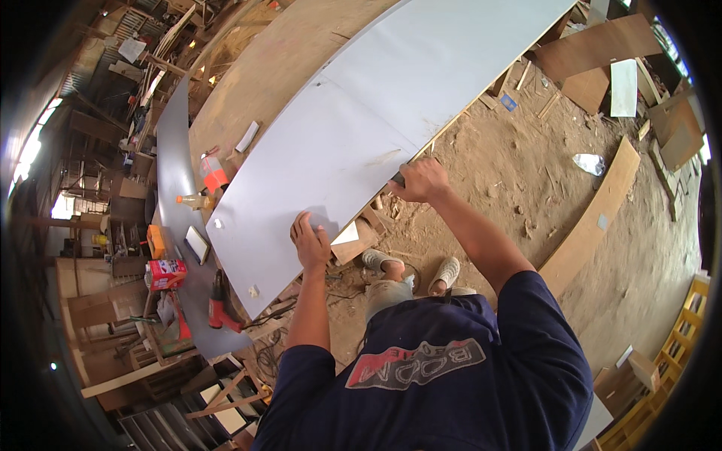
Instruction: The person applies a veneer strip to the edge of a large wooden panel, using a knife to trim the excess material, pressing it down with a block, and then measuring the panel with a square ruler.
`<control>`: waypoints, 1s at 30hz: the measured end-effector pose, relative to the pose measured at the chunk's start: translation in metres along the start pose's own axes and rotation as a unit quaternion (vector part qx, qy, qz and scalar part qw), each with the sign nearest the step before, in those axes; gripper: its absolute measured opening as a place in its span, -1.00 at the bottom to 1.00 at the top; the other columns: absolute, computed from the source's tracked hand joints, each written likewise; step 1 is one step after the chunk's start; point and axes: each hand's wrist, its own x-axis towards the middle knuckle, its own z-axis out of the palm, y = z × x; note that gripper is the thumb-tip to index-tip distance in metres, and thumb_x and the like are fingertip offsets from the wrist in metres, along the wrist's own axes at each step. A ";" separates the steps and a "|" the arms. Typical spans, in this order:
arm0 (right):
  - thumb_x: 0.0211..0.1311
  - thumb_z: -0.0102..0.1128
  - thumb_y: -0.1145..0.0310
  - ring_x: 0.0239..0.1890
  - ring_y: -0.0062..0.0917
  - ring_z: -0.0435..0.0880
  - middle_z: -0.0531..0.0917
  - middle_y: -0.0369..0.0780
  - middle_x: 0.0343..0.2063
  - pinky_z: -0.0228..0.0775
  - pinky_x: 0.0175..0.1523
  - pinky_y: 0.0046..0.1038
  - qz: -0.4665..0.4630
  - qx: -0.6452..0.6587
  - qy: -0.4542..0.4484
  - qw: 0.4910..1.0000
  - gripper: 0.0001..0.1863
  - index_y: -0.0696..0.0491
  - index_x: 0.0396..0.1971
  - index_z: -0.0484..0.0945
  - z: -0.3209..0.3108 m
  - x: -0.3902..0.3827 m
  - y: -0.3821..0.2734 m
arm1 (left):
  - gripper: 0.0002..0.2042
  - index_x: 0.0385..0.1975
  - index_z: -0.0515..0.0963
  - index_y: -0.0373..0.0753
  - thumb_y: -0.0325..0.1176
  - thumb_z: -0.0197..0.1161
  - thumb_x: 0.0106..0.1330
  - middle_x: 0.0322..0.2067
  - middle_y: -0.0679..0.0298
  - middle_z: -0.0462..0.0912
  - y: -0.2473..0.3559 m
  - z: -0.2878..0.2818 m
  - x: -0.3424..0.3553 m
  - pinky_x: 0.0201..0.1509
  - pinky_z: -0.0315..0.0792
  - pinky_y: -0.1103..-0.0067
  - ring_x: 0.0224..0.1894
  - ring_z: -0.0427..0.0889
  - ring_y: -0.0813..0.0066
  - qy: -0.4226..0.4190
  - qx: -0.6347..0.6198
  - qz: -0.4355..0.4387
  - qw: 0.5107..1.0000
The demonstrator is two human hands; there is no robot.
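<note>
A long panel with a pale grey-white face (301, 158) runs diagonally from beside me to the far right. My left hand (309, 239) lies on its near end close to the edge, fingers stretched out over the surface. At the panel's long right edge, my right hand (423, 180) is closed around a small dark object (398, 179), pressed against that edge. Most of this object is hidden by the fingers, so its kind cannot be made out. Faint scuff marks show on the panel just left of it.
Left of the panel are a red-and-black power drill (220, 304), a red can (165, 274), a bottle (195, 201) and a white-faced block (197, 246). A curved wood strip (590, 222), a clear plastic piece (590, 164) and scraps lie on the dirt floor. Cables run near my feet.
</note>
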 end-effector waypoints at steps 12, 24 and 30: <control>0.41 0.24 -0.27 -0.39 -0.15 0.79 0.73 -0.07 -0.57 0.65 -0.07 -0.15 -0.157 -0.015 0.247 0.956 -0.38 0.07 -0.47 0.69 0.051 0.016 0.032 | -0.52 0.29 0.46 -0.38 -0.32 0.14 0.41 0.34 -0.08 0.51 0.012 0.002 0.007 0.58 0.20 0.05 0.42 0.41 -0.16 -0.007 0.015 0.005 1.000; 0.42 0.32 -0.19 -0.51 -0.34 0.79 0.71 -0.24 -0.65 0.69 -0.25 -0.20 -0.073 0.002 0.371 0.926 -0.50 -0.04 -0.48 0.63 0.052 -0.050 0.081 | -0.54 0.25 0.47 -0.38 -0.40 0.13 0.36 0.30 -0.10 0.54 0.003 -0.002 -0.003 0.56 0.23 0.03 0.38 0.44 -0.18 -0.003 0.005 -0.007 1.000; 0.43 0.31 -0.21 -0.46 -0.24 0.81 0.73 -0.19 -0.63 0.71 -0.10 -0.16 -0.024 -0.010 0.319 0.947 -0.48 -0.02 -0.43 0.63 0.046 -0.061 0.078 | -0.54 0.26 0.47 -0.36 -0.38 0.16 0.36 0.32 -0.06 0.52 0.014 0.004 0.001 0.58 0.21 0.04 0.41 0.43 -0.15 -0.007 0.012 -0.001 1.000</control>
